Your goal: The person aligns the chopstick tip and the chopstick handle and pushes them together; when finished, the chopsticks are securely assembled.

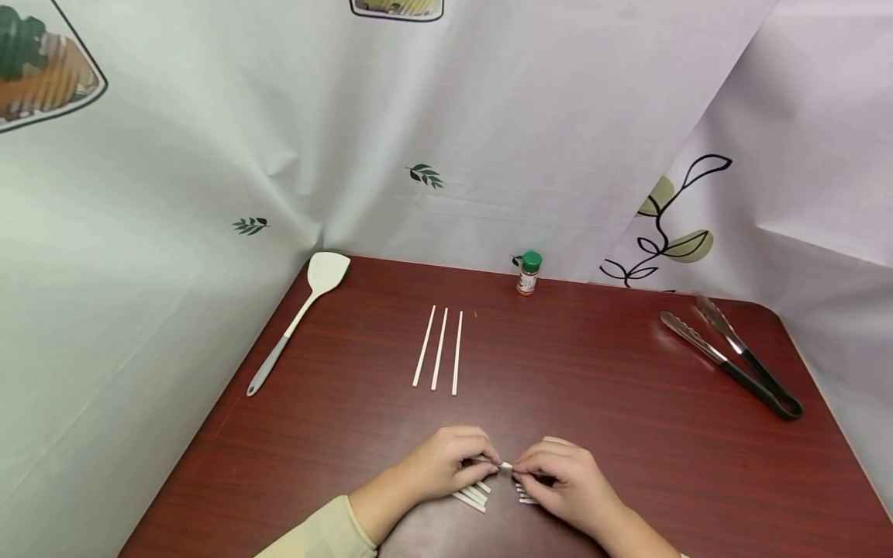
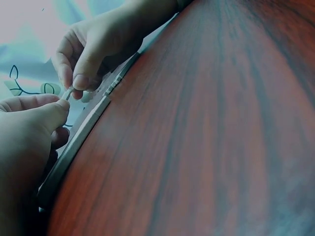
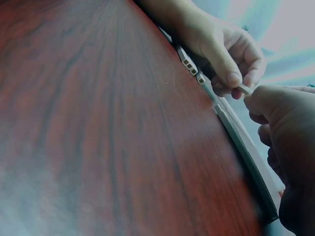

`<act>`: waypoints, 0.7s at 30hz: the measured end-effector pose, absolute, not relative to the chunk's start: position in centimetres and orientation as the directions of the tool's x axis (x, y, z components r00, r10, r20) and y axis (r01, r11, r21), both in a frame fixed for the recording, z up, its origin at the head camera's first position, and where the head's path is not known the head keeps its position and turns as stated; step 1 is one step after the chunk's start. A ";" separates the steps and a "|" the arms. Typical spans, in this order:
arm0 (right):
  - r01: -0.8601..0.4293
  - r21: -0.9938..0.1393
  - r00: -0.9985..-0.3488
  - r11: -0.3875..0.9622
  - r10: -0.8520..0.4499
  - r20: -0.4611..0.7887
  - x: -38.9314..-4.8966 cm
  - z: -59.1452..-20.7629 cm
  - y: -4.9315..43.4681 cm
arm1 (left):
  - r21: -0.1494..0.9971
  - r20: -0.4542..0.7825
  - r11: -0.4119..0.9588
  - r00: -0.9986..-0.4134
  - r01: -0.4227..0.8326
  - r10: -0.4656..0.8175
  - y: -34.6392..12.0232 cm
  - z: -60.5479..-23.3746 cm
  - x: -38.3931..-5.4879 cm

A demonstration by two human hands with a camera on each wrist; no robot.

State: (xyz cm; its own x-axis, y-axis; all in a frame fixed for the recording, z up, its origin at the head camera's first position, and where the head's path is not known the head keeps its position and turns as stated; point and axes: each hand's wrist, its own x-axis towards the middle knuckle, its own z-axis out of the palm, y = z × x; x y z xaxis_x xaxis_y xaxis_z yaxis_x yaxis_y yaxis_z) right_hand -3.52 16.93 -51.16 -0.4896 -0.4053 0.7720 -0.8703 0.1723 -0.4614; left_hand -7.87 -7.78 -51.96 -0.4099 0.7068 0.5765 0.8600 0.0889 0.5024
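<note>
Near the table's front edge, my left hand [image 1: 449, 461] and right hand [image 1: 568, 477] face each other with fingertips close together. Thumb and fingers of both pinch a thin white stick [image 1: 506, 467], and a short length of it shows between them. In the left wrist view the stick [image 2: 68, 92] also spans the gap. Beneath my left hand lie several white sticks [image 1: 474, 497], and their square ends [image 3: 189, 65] show in the right wrist view. More white stick ends [image 1: 526, 496] poke out under my right hand. The palms cover the rest of these sticks.
Three long white sticks [image 1: 438, 349] lie side by side farther back on the dark red table [image 1: 335, 403]. A white spatula [image 1: 307, 304] is at the left edge, a green-capped spice jar [image 1: 529, 273] at the back, and metal tongs [image 1: 732, 356] at the right.
</note>
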 end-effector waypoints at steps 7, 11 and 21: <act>-0.882 -0.449 -0.466 0.142 -0.404 0.787 -3.5 -50.5 16.6 | 0.497 0.589 0.075 -0.400 0.865 0.702 -7.7 -51.9 -7.8; -0.884 -0.446 -0.461 0.137 -0.404 0.790 -3.5 -50.4 16.5 | 0.499 0.589 0.081 -0.406 0.863 0.699 -7.7 -51.9 -7.8; -0.885 -0.443 -0.460 0.140 -0.409 0.788 -3.4 -50.7 16.2 | 0.498 0.594 0.083 -0.409 0.863 0.692 -7.7 -52.0 -7.7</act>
